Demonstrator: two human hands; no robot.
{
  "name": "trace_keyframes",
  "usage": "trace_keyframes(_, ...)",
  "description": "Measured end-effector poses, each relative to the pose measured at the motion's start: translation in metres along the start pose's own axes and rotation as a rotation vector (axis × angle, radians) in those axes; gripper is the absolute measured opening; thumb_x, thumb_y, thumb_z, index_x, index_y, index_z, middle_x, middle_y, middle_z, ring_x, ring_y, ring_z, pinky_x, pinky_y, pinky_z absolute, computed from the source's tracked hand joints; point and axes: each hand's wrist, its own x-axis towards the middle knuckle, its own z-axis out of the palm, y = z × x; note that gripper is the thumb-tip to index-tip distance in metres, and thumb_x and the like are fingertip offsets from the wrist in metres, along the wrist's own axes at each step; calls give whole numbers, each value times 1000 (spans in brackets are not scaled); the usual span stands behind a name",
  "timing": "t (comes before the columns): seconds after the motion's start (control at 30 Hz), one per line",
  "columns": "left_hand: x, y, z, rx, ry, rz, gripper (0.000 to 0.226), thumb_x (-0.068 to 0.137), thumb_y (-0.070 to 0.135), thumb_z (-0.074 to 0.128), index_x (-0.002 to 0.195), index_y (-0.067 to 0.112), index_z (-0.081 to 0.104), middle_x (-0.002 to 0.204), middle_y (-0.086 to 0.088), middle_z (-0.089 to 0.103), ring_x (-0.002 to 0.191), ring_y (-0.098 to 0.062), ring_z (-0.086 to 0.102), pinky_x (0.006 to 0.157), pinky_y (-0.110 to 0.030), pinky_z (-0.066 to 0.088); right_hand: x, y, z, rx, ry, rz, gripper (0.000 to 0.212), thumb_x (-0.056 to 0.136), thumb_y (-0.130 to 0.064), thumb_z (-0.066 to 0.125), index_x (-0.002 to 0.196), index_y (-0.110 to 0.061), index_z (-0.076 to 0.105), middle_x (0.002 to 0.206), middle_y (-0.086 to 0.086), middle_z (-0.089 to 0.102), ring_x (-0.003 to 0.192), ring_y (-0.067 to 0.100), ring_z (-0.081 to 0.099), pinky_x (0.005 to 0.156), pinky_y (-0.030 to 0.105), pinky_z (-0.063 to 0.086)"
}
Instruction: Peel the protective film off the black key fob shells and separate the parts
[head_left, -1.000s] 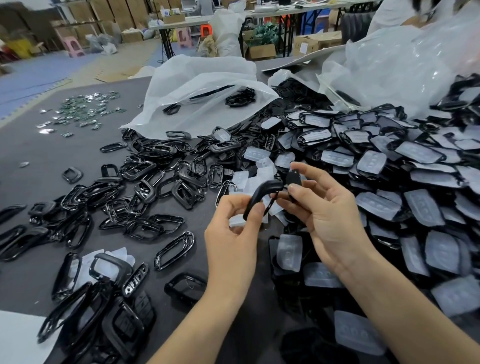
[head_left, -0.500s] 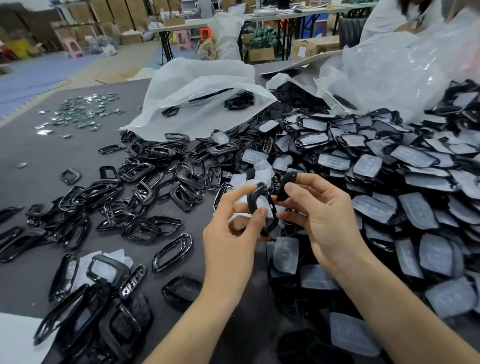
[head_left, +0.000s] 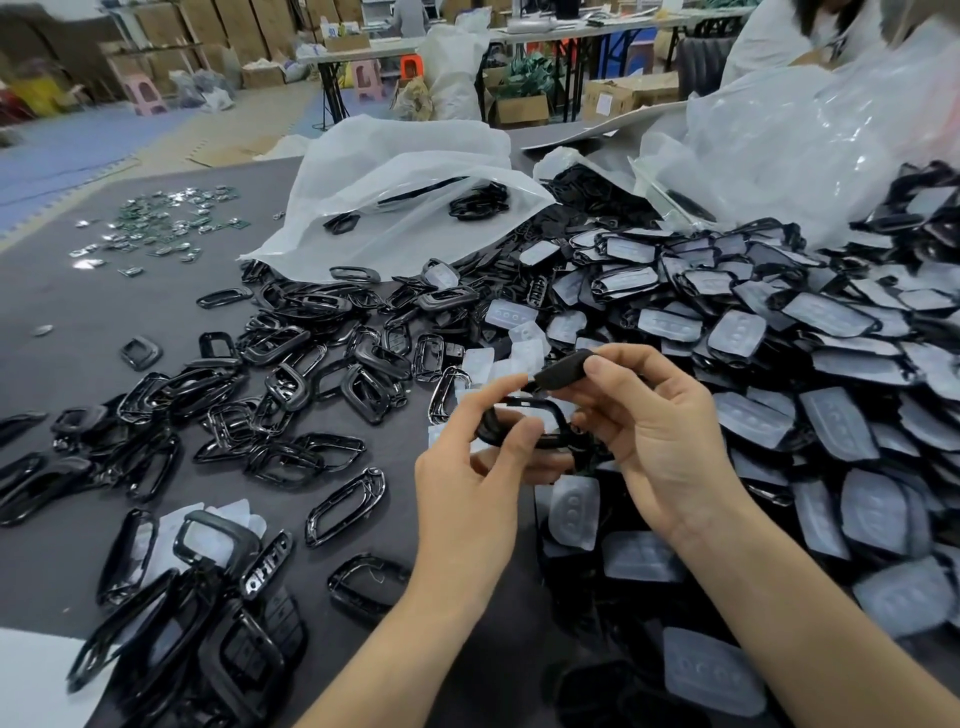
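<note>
Hands meet above the middle of the desk (head_left: 78, 322), a dark grey surface. The left grip (head_left: 467, 483) pinches a black frame (head_left: 519, 421) between thumb and fingertips, holding it roughly level. The right grip (head_left: 660, 447) pinches a solid black shell piece (head_left: 563, 371) between thumb and forefinger, just above the frame's far side; whether the two parts touch cannot be told.

A deep heap of film-covered shells (head_left: 779, 364) fills the whole right side of the desk, reaching the right forearm. Bare frames (head_left: 285, 389) lie scattered across the left half, with a denser cluster at the near-left corner beside a white sheet (head_left: 31, 675). Loose translucent film pieces (head_left: 519, 332) sit just beyond the hands. A clear plastic bag (head_left: 395, 208) lies open-mouthed toward the far edge, with a few frames inside.

Open desk shows along the left edge, between the frames and a patch of small circuit boards (head_left: 166, 218) near the far-left corner, and in a narrow strip under the left forearm. Blue foam mats (head_left: 78, 145) cover the floor past the far-left edge.

A carton (head_left: 618, 98) beyond the desk carries a white label, too small to read.
</note>
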Motion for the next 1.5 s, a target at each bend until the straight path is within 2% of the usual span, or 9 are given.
trace_keyframes(0.17, 0, 1, 2, -126, 4, -3, 44, 79, 22, 68, 112, 51, 63, 85, 0, 73, 75, -26, 74, 69, -25, 58, 1, 0, -2, -27, 50, 29, 8, 80, -9, 65, 75, -13, 60, 77, 6, 74, 69, 14, 71, 55, 18, 51)
trace_keyframes(0.3, -1, 7, 4, -229, 8, -55, 40, 82, 16, 64, 116, 37, 61, 91, -9, 73, 79, -28, 74, 68, -22, 57, 2, 2, -2, -41, 38, 37, 13, 84, -4, 62, 74, -11, 60, 69, 0, 72, 63, 8, 67, 59, 17, 52)
trace_keyframes(0.5, -2, 12, 3, -245, 50, -98, 33, 86, 25, 57, 118, 29, 61, 93, -20, 68, 77, -29, 74, 64, -21, 57, 0, 4, 0, -36, -139, 98, 6, 67, -17, 67, 66, -14, 63, 73, 6, 69, 66, 14, 65, 61, 21, 53)
trace_keyframes(0.7, -2, 9, 6, -233, 88, -107, 25, 88, 26, 54, 104, 10, 63, 98, -37, 60, 75, -28, 74, 62, -19, 56, 0, 6, -1, -74, -223, 146, 16, 73, -22, 60, 66, -11, 52, 64, -1, 60, 64, 10, 56, 67, 24, 43)
trace_keyframes(0.8, -1, 6, 6, -239, 88, -95, 25, 86, 28, 55, 91, 4, 56, 87, -24, 69, 73, -28, 74, 59, -18, 55, -1, 4, -2, -75, -249, 156, 19, 74, -24, 60, 64, -12, 49, 61, -3, 56, 64, 10, 53, 70, 27, 39)
trace_keyframes(1.0, -1, 5, 4, -234, 47, -97, 30, 87, 31, 52, 90, 2, 53, 79, -6, 75, 71, -23, 74, 61, -19, 56, -1, 5, 1, -107, -333, 120, 25, 70, -16, 76, 56, -19, 55, 62, -2, 62, 61, 8, 59, 60, 18, 49)
trace_keyframes(1.1, 0, 7, 4, -233, 20, -109, 30, 87, 31, 51, 91, 1, 54, 80, -7, 75, 70, -25, 74, 60, -21, 57, 2, 7, -1, -205, -314, 70, 24, 69, -12, 75, 56, -23, 58, 63, -3, 62, 61, 10, 57, 59, 20, 48)
trace_keyframes(1.27, 1, 6, 5, -199, 18, -116, 26, 87, 27, 53, 91, 1, 55, 78, -12, 74, 65, -26, 73, 59, -24, 57, 2, 9, -5, -373, -302, -39, 20, 81, 0, 70, 85, -19, 67, 72, -4, 65, 66, 9, 60, 60, 20, 50)
trace_keyframes(1.5, 2, 3, 3, -245, 48, -132, 20, 82, 21, 62, 90, 3, 61, 75, -9, 73, 75, -24, 74, 65, -20, 56, 2, 3, -4, -419, -249, -36, 12, 79, -2, 71, 74, -10, 64, 64, -4, 66, 55, 2, 57, 55, 12, 44)
